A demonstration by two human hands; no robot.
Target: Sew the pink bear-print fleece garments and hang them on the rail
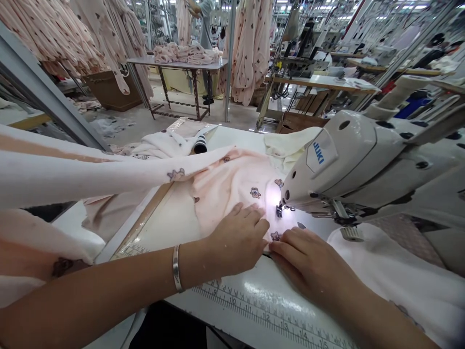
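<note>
1. Around you spreads a workshop floor point(140, 127), with garments point(250, 53) hanging well beyond your hands; closest under both is the glossy machine table point(250, 286).
2. The pink fabric point(232, 177) lies under your left hand point(238, 240) and reaches ahead of it, its near edge at your right hand point(308, 257). Wrinkles just beyond your left fingertips could become a pucker if they get drawn in unsmoothed.
3. Your left hand rests palm down, fingers nearly together; I cannot tell whether its hidden thumb pinches cloth. Pressing too hard there could skew the fabric.
4. Your right fingers bend over the edge, close beside the left hand; whether they clamp it, I cannot tell. A loose hold could let the layers slip apart.
5. The presser foot point(279, 211) sits just ahead of your right fingertips and just right of your left ones. Fingers straying forward could be caught; the needle is too small to make out.
6. Beyond your left forearm, a long white roll of cloth point(109, 177) seems to join the fabric. Its weight could drag the piece leftward.
7. Right of your right hand, white cloth point(381, 257) lies bunched below the sewing machine point(337, 140); a stray fold could creep in underneath.
</note>
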